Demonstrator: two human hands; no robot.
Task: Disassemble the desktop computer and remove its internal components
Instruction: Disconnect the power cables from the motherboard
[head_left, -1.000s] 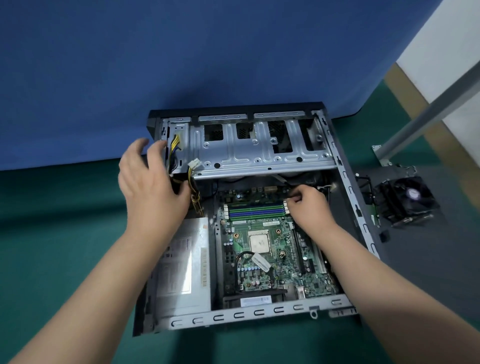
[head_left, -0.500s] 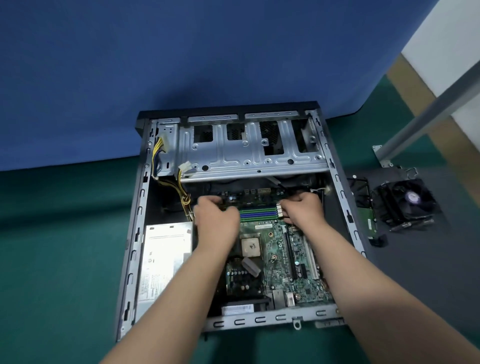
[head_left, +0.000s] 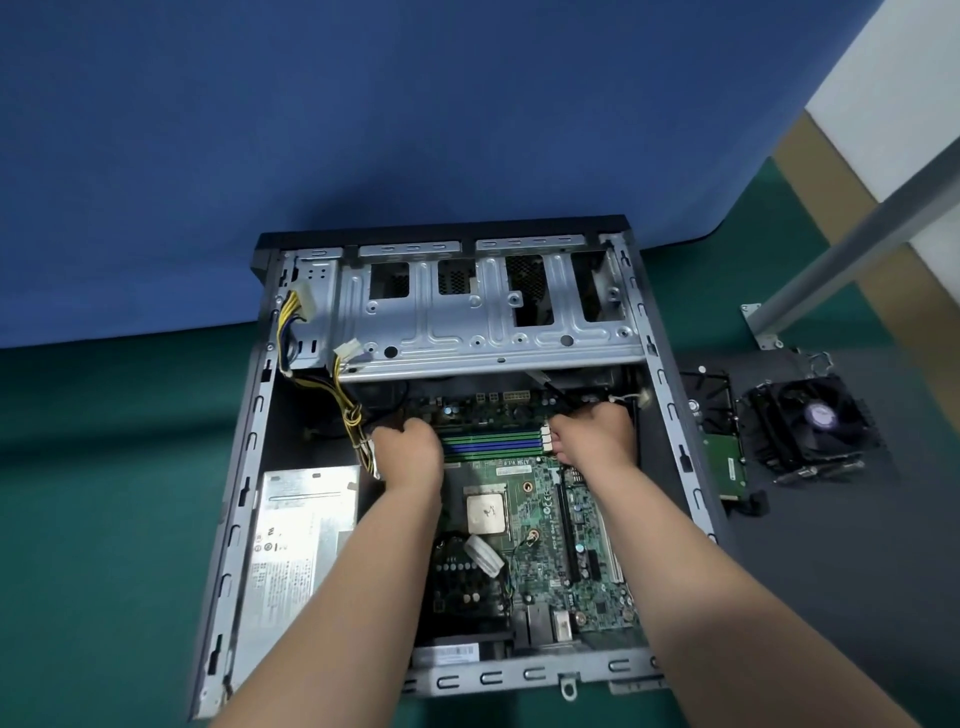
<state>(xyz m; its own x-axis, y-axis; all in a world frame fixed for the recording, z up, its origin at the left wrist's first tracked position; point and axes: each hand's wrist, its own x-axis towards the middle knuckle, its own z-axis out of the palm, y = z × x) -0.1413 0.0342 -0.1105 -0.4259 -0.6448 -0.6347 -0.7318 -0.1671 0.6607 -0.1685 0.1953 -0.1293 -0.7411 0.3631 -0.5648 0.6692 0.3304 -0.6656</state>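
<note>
From the head camera: open desktop case (head_left: 249, 467) lying flat on green mat (head_left: 104, 493), motherboard (head_left: 540, 499) seated inside beside silver power supply (head_left: 301, 540). Left hand (head_left: 408, 449) down at left end of the memory slots (head_left: 493, 444), right hand (head_left: 595, 434) at their right end, fingers curled under, grasp impossible to tell. Out on the right, hard drive (head_left: 719, 462) and cooler fan (head_left: 810, 421) resting on grey pad (head_left: 857, 571).
</note>
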